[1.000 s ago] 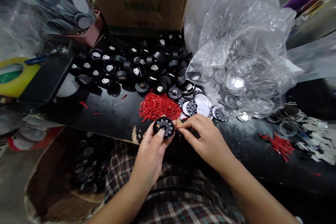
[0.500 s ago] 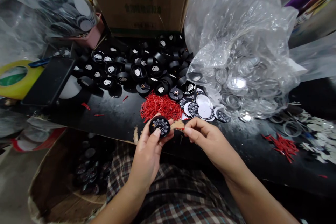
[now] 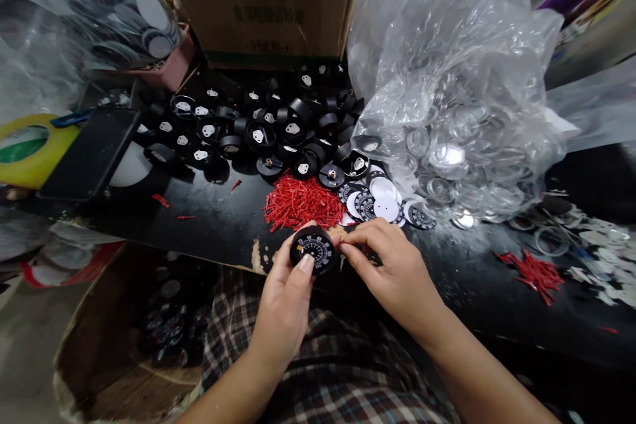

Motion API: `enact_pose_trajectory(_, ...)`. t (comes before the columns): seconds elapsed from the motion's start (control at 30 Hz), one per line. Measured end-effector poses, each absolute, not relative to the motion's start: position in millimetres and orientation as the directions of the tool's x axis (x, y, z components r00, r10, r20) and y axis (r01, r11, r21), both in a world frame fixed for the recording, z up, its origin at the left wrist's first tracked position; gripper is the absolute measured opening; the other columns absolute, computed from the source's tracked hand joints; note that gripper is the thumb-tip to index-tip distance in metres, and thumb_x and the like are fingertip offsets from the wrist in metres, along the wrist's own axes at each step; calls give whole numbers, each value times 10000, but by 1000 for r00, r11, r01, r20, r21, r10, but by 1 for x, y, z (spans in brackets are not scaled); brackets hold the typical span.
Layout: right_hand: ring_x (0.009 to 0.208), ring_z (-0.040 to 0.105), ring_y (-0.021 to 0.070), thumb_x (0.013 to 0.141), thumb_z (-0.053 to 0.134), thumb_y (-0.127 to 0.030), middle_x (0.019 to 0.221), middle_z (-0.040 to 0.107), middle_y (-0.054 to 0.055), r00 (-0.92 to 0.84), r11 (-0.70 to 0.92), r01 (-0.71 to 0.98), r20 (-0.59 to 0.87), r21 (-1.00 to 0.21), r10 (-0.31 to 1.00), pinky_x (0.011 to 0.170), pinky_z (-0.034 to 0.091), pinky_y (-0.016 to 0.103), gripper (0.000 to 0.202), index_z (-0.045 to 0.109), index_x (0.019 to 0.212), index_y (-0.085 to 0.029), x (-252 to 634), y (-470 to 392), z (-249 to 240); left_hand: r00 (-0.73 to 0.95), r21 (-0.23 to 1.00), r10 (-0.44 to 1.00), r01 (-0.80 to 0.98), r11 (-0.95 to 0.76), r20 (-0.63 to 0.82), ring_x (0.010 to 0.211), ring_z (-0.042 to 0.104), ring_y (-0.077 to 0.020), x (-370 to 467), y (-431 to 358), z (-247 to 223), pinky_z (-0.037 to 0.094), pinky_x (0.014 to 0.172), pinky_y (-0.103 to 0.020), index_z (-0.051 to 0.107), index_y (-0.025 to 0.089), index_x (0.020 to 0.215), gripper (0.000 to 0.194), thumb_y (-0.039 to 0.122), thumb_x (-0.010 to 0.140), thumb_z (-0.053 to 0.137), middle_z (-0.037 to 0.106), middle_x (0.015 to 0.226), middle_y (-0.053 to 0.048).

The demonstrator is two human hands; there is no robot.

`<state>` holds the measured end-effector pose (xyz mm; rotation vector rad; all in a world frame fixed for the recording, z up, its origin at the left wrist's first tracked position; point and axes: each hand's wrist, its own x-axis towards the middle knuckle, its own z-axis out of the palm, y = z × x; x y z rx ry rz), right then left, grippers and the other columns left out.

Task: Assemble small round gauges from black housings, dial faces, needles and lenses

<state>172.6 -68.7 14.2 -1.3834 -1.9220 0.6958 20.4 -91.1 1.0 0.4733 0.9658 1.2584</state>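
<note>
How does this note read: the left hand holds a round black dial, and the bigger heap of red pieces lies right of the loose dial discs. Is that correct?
Not quite: in the head view, the bigger heap of red pieces lies left of the loose dial discs. The left hand does hold a round black dial.

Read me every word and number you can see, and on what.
"40": on the black dial in the left hand.
"60": same dial; its other figures are too small.
Cardboard box: characters too blurred.
Loose printed discs: figures too small.
Container, upper right: print too blurred.
</note>
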Motion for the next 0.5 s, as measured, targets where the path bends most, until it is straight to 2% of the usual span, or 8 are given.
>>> enact_pose_trajectory(0.07,828,585,183,910,541,-251,841,650,22,-192,231,536,149,-812,970,770,437,339,101,611,843,-222,172,-69,17,-27,779,947,-576,248,-321,1163,601,-258,18,-87,0,434,1039,-458,598,270,1191,357,317,838,623,710,1115,-43)
enact_pose_trajectory(0.17,745,580,150,910,532,-286,822,639,5,-164,44,370,-19,-928,986,676,449,275,141,618,821,-219,170,-67,23,-59,826,950,-513,234,-306,1151,605,-230,18,-81,-5,452,1019,-423,556,318,1238,365,308,874,587,700,1126,-19)
enact_pose_trajectory(0.27,748,588,148,895,539,-293,815,648,3,-174,-56,299,-112,-953,978,671,452,257,153,621,798,-208,167,-66,27,5,853,949,-435,287,-316,1155,590,-217,22,-79,-14,460,1003,-376,572,313,1215,340,308,875,585,664,1186,-7)
enact_pose_trajectory(0.37,720,575,147,891,539,-289,779,633,1,-173,-45,347,-111,-937,979,651,442,255,153,618,791,-204,165,-65,26,33,878,956,-387,282,-293,1162,573,-194,28,-80,-19,424,1030,-331,588,307,1187,308,320,880,579,648,1202,7)
enact_pose_trajectory(0.5,704,541,147,908,514,-242,767,593,0,-184,108,542,7,-833,983,662,402,279,148,601,795,-205,164,-67,24,58,928,970,-280,245,-238,1157,565,-164,30,-82,-14,401,1035,-287,579,299,1177,280,307,898,553,648,1193,12)
